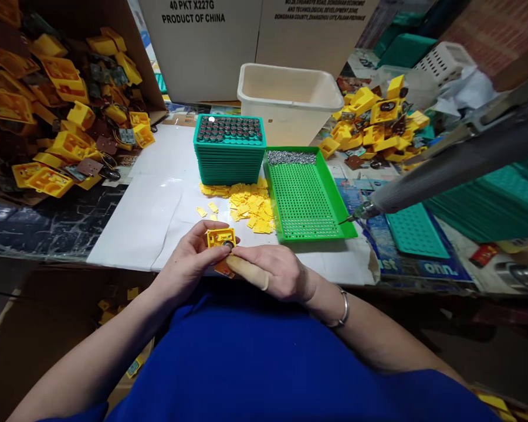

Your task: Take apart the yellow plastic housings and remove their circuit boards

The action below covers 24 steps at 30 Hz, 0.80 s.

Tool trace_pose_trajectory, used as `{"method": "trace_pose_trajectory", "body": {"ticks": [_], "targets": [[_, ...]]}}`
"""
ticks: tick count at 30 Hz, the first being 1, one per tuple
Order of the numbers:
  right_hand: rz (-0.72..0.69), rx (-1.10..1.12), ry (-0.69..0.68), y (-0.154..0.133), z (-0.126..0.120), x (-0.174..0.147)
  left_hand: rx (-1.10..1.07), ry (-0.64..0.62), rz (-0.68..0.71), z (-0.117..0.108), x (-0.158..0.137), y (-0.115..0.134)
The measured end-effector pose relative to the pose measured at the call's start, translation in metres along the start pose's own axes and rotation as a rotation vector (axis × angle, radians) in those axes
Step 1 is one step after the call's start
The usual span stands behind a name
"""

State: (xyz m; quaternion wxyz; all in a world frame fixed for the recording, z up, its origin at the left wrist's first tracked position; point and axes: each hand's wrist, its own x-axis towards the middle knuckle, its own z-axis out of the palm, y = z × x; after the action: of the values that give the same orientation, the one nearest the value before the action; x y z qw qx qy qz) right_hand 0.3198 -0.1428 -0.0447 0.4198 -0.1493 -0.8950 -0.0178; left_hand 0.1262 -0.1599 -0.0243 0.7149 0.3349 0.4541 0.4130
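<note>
The left hand [189, 264] grips the yellow housing [220, 238] above the counter's [158, 199] near edge; right hand [275, 271] fingers pinch closed at its lower right corner.

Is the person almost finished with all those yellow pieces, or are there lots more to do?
Probably lots left. A pile of yellow housings lies right of the white tub, perhaps finished ones; that cannot be told. In hand: the left hand holds one yellow housing while the right hand presses something small against it. Left over: a box of yellow parts, small yellow chips, and the green tray.
</note>
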Motion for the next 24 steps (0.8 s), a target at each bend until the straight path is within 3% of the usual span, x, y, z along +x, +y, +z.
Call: {"method": "trace_pose_trajectory", "body": {"ticks": [7,14,24], "targets": [[0.201,0.084,0.016,-0.001,0.006,-0.001,0.065,-0.005,0.127,0.000,-0.003,-0.003],[0.295,0.167,-0.172,0.011,-0.002,0.011,-0.132,-0.100,-0.055,0.001,-0.001,0.001],[0.373,0.092,-0.338,0.014,-0.001,0.016,-0.171,-0.137,-0.060,-0.004,0.005,-0.001]]}}
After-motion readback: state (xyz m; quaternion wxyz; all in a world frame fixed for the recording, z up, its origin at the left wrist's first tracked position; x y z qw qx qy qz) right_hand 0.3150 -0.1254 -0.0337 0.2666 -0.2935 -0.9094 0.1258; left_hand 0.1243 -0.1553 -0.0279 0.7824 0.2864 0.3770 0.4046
